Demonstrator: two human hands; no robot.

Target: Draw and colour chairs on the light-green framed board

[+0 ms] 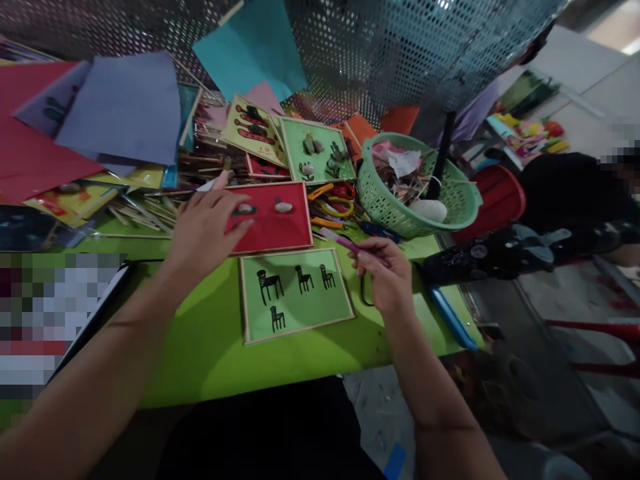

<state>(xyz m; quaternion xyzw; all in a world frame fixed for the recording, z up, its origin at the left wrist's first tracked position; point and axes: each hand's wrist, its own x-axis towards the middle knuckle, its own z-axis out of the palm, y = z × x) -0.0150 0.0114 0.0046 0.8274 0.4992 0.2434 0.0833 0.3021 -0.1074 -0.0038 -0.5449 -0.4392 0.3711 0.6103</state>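
Note:
My left hand (207, 220) reaches over the left side of a red card (280, 233) framed with thin wooden strips. Its fingers are spread, near a pebble (246, 209); I cannot tell whether they touch it. A second pebble (283, 207) sits further right on the same card. My right hand (387, 273) is closed around a purple marker pen (355, 247), its pale end pointing up and left. Between my forearms lies a framed green card (300, 307) bearing several small black chair drawings.
A green basket (367, 187) of scraps stands at the back right, beside scissors (333, 205). Behind the red card are a pebble-decorated green card (295, 130) and a yellow card (237, 137). Purple paper (130, 107) lies at left. A black stand (465, 263) juts in from the right.

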